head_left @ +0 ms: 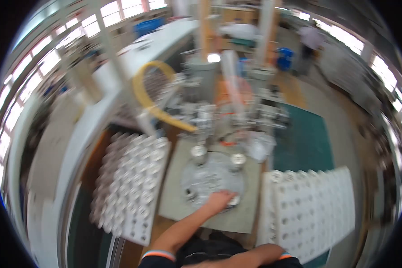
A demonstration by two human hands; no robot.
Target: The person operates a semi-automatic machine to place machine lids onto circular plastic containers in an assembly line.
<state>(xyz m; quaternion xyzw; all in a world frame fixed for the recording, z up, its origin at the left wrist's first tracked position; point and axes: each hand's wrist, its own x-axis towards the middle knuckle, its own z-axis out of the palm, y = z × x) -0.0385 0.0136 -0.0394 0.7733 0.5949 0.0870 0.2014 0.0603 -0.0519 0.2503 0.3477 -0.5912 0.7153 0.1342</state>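
Note:
My left hand reaches over the round metal turntable, its fingers closed at a pale round part on the lower right of the disc. Two cylindrical pieces with light tops stand at the back of the disc, one on the left and one on the right. An empty-looking dark fixture sits at its lower left. My right forearm crosses the bottom edge towards the left, and the right hand is out of frame. Motion blur softens the fingers.
A tray of many round parts lies left, and a white tray with rows of holes or parts lies right. Behind the disc are machine fittings, a yellow hose and a plastic bag. A person stands far back right.

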